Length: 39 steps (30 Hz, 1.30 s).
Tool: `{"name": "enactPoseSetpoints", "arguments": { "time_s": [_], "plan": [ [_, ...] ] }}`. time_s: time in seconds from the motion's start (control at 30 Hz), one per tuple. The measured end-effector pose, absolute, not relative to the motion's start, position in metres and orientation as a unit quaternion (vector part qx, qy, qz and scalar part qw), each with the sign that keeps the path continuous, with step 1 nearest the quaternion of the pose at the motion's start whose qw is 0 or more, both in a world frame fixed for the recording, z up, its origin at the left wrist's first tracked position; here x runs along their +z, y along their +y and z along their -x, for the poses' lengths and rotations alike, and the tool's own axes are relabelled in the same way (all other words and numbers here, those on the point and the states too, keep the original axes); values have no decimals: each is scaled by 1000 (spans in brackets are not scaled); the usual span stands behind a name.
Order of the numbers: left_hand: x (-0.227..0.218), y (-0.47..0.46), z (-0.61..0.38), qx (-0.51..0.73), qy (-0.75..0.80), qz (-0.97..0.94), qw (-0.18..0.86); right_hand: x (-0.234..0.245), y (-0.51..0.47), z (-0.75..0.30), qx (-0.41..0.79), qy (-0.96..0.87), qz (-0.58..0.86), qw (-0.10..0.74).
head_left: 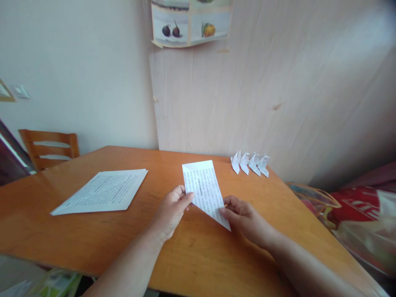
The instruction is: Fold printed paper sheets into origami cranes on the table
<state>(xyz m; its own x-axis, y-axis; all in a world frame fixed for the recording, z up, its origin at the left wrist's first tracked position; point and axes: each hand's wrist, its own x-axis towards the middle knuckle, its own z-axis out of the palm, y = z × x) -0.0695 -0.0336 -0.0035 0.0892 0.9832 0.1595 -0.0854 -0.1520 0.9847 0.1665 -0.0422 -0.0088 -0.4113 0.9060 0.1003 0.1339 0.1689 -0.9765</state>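
A printed sheet of paper [204, 189], folded into a long pointed shape, lies on the orange wooden table [198, 255]. My left hand [171, 210] pinches its left edge between thumb and fingers. My right hand [244, 216] grips the lower right point of the same sheet, fingers curled onto it. Both hands hold the paper just above or on the tabletop near the middle of the table.
A stack of printed sheets [103, 192] lies to the left. Several folded paper cranes [250, 163] stand in a row by the wall at the back right. A wooden chair [49, 147] is at far left. Bags [355, 214] sit beside the table's right edge.
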Motion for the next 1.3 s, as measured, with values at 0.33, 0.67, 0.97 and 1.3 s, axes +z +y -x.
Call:
{"name": "enactPoseSetpoints", "arguments": {
  "time_s": [0.33,0.67,0.97,1.3],
  "plan": [
    [-3,-29,77,582,393,-477,529,6,-36,-178,524,-609,427,415],
    [2,-32,83,507,445,-485,556,7,-20,-206,565,-603,448,341],
    [-7,-23,85,547,491,-436,518,-1,-15,-202,601,-540,425,409],
    [-7,-35,69,427,478,-536,549,-1,-27,-181,627,-514,400,427]
  ]
}}
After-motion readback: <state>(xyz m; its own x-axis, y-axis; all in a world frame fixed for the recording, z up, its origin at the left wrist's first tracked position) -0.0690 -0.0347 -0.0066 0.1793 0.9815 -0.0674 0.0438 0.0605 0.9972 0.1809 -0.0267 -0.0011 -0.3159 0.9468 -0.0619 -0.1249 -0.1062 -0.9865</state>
